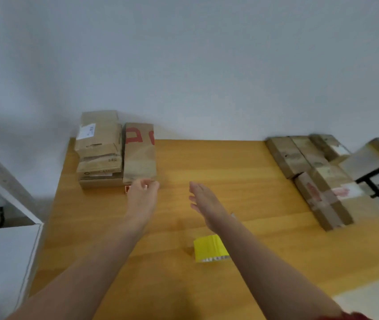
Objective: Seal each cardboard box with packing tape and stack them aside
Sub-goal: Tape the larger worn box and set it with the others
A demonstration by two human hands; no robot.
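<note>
A brown cardboard box with red letters (pixel 139 153) stands at the back left of the wooden table (pixel 241 185), beside a stack of boxes (pixel 99 148). My left hand (pixel 143 192) is at this box's near end, fingers curled against its lower edge. My right hand (pixel 203 202) hovers over the table's middle with straight fingers, holding nothing. A yellow roll of packing tape (pixel 210 248) lies on the table under my right forearm. Several more cardboard boxes (pixel 311 176) lie in rows at the right.
A white cabinet or bin (pixel 1 257) stands off the table's left edge. A box with black bands (pixel 378 179) sits at the far right. A pale sheet (pixel 373 299) lies at the near right corner. The wall runs behind the table.
</note>
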